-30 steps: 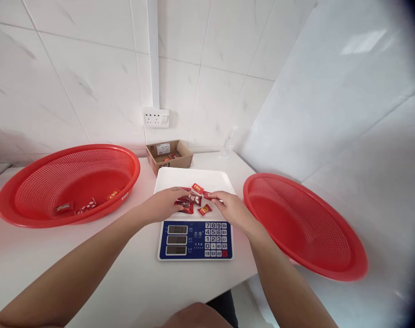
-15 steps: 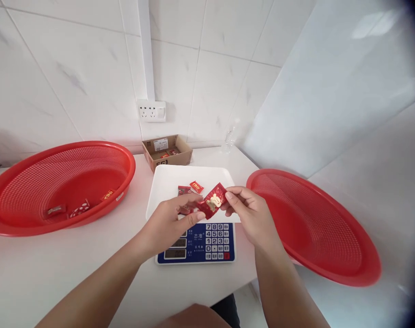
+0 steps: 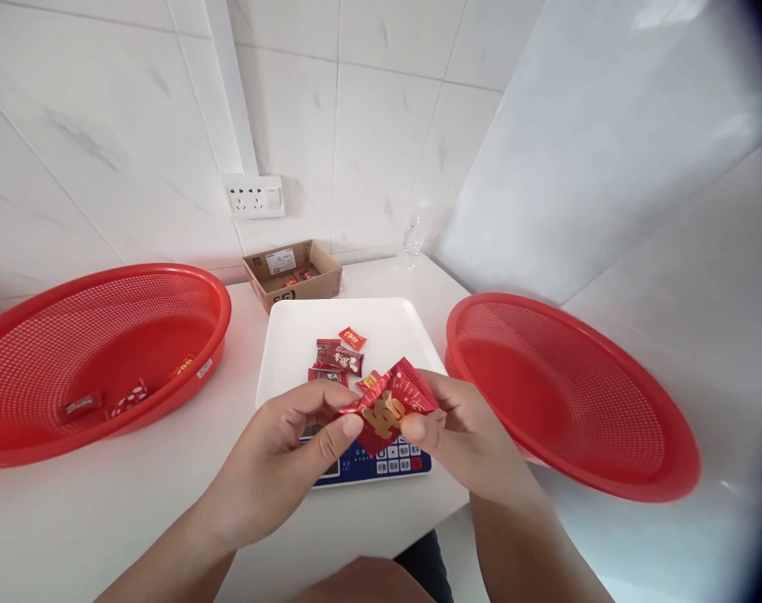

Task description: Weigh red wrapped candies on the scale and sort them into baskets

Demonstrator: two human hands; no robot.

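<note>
Between both hands, in front of the scale's keypad, is a red candy packet (image 3: 386, 410) with gold print. My left hand (image 3: 293, 452) pinches its left corner between thumb and fingers. My right hand (image 3: 465, 431) grips the packet's right side, thumb on the front. Behind it, a white weighing scale (image 3: 393, 322) carries several small wrapped candies (image 3: 343, 358) on its pan, among them a bright red one (image 3: 352, 337) farther back. The packet and hands cover much of the scale's blue panel (image 3: 390, 466).
A red plastic basket (image 3: 214, 331) on the left holds a few wrapped candies. Another red basket (image 3: 682, 452) leans at the right by the table edge. Behind the scale stand an open cardboard box (image 3: 306, 286) with packets inside and a clear bottle (image 3: 412, 241).
Both hands have drawn the packet nearer to me and lower, over the keypad. It has turned in my fingers. The camera view has shifted slightly, uncovering more candies on the pan.
</note>
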